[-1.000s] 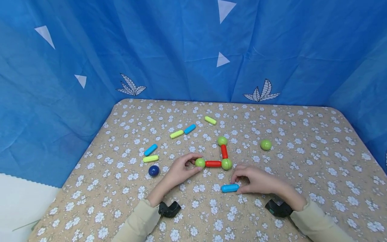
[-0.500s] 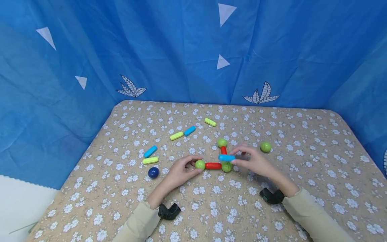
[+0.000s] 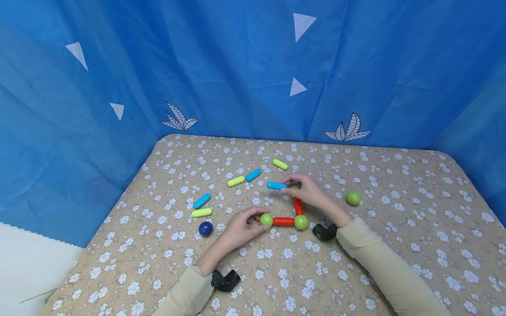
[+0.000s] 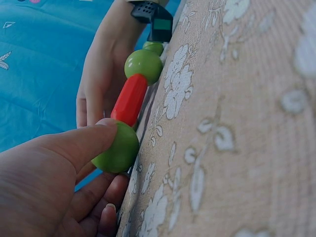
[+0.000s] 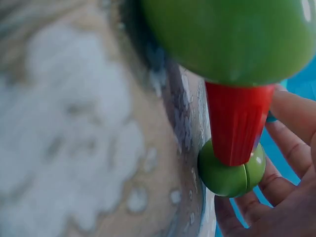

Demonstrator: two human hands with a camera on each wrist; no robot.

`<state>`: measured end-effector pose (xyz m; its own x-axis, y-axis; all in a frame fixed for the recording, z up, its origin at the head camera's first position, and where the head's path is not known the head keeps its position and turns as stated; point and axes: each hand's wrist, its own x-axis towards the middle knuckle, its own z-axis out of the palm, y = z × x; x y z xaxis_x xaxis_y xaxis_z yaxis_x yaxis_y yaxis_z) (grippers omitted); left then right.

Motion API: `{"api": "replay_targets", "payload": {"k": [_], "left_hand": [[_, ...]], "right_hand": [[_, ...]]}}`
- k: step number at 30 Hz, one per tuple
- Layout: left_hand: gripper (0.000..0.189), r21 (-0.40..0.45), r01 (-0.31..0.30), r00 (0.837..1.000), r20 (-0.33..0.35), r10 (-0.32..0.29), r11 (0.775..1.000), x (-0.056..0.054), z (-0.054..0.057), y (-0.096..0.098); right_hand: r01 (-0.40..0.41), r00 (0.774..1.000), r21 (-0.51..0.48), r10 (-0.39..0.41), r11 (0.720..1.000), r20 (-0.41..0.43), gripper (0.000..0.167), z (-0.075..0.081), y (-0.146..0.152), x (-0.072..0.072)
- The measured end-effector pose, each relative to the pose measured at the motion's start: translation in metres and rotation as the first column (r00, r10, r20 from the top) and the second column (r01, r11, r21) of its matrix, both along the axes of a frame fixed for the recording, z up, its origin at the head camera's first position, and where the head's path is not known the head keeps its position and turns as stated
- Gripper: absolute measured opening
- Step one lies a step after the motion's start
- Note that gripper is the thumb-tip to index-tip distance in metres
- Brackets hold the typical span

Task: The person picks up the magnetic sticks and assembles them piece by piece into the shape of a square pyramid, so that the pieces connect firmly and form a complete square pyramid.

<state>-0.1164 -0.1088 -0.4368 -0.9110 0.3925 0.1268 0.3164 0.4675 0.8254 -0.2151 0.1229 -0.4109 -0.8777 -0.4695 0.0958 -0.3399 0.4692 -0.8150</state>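
Curtain, blue, at twelve o'clock beyond flowered cloth. L of red and green pieces, mid-cloth. Left hand — thumb and fingers clamped on the L's nine-o'clock green ball. Right hand, two o'clock from left, pinches blue rod — at half past twelve from that ball. Navy ball at the L's nine o'clock.

Head view bright, even — wrist views dimmer; right wrist's near cloth blurred.
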Motion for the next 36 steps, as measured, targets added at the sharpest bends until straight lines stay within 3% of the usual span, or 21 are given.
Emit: {"api": "replay_targets", "payload": {"k": [9, 15, 22, 36], "left_hand": [[0.035, -0.004, -0.01, 1.0, 0.025, 0.01, 1.0, 0.007, -0.004, 0.001], [0.035, -0.003, -0.002, 1.0, 0.015, 0.002, 1.0, 0.008, -0.007, 0.003], [0.036, -0.014, -0.015, 1.0, -0.001, 0.015, 1.0, 0.001, -0.003, 0.001], [0.036, -0.015, -0.024, 1.0, 0.011, 0.024, 1.0, 0.002, 0.0, 0.002]], "right_hand": [[-0.022, 0.999, 0.043, 0.023, 0.999, -0.032, 0.016, -0.013, 0.002, 0.004], [0.032, 0.999, 0.06, -0.031, 0.998, -0.019, 0.017, -0.022, 0.008, 0.01], [0.062, 0.998, 0.083, -0.06, 0.995, -0.027, 0.019, -0.016, 0.006, 0.008], [0.064, 0.998, 0.076, -0.063, 0.995, -0.013, 0.021, -0.017, 0.009, 0.007]]}}
